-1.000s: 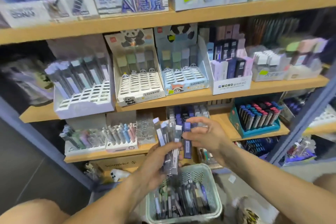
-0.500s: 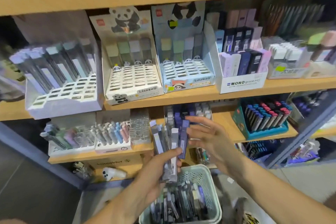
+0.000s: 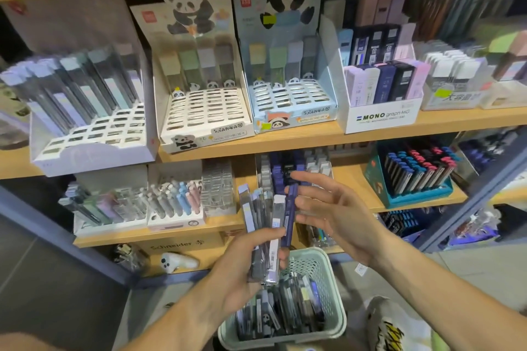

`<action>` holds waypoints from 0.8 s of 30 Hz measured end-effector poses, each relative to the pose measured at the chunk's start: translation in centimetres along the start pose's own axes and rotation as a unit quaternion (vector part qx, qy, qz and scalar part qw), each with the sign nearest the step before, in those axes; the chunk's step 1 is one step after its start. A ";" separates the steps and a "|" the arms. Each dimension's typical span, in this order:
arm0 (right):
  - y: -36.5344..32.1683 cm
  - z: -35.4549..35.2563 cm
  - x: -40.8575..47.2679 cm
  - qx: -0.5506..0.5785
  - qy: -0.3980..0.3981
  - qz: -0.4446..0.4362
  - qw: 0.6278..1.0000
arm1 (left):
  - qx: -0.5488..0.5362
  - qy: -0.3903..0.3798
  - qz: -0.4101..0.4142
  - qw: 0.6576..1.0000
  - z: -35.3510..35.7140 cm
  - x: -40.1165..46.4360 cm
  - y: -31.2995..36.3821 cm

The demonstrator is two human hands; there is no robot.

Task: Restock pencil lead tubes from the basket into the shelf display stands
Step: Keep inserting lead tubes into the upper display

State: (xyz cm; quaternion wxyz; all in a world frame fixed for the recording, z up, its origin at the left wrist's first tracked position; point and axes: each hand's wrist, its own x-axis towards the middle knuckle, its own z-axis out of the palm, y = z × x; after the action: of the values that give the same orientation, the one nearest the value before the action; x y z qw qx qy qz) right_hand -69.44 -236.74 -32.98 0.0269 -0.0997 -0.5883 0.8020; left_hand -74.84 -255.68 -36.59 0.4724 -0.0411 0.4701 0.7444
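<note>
**Fistful of lead tubes held up over the basket**

The left hand (image 3: 245, 259) is up in the middle of the view, fingers curled tight round a fanned bundle of lead tubes (image 3: 262, 225), thumb clamped across the front. The tubes stand roughly upright, tops spread at about twelve o'clock from the fist. On the right edge of that bundle sits a dark blue tube (image 3: 290, 216), taller than its neighbours.

The right hand (image 3: 333, 214) is at three o'clock from the bundle, fingers straight and spread, gripping nothing. Its fingertips sit right at the blue tube; whether they actually touch it, I cannot tell.

Directly below, at six o'clock from the hands, the pale green basket (image 3: 336, 293) holds a jumble of more tubes lying flat.

Up on the middle shelf, at eleven o'clock, the white panda display stand (image 3: 199, 111) shows one back row of tubes and many open slots in front. Beside it at one o'clock, the blue panda display stand (image 3: 288, 94) looks much the same. Further right sits the MONO box (image 3: 382, 117), packed with dark and pastel cases. At two o'clock on the lower shelf, a teal tray (image 3: 385, 191) carries tubes with red and blue caps.
</note>
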 end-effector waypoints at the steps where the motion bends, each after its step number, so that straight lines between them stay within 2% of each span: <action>1: -0.1 0.0 -0.1 0.003 -0.018 0.008 1.000 | -0.001 -0.005 -0.004 1.000 0.0 0.0 0.0; 4: 0.0 0.1 -0.2 0.000 -0.018 0.014 1.000 | 0.000 -0.004 -0.009 1.000 0.3 -0.1 -0.1; 9: 0.3 0.2 0.1 -0.027 0.108 -0.030 0.993 | 0.012 0.025 0.000 1.000 0.0 -0.2 -0.1; 17: 1.0 -0.1 0.2 -0.037 0.099 -0.019 0.994 | 0.053 0.071 0.036 0.995 0.2 0.1 -0.6; 19: 1.2 -1.0 0.7 -0.070 0.147 -0.030 0.986 | 0.042 0.081 0.039 0.995 0.2 0.1 -0.7; 22: 1.8 -3.0 2.0 -0.153 0.248 -0.072 0.954 | 0.042 0.099 0.035 0.994 -0.4 0.1 -0.7; 24: 2.1 -4.1 2.7 -0.198 0.276 -0.106 0.935 | 0.045 0.106 0.022 0.993 -0.8 0.1 -0.7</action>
State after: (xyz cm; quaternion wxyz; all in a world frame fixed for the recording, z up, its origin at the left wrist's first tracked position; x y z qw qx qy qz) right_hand -71.15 -233.08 -36.55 0.2529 -0.2569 -0.7119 0.6028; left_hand -74.69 -256.09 -37.56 0.4049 -0.0878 0.5511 0.7244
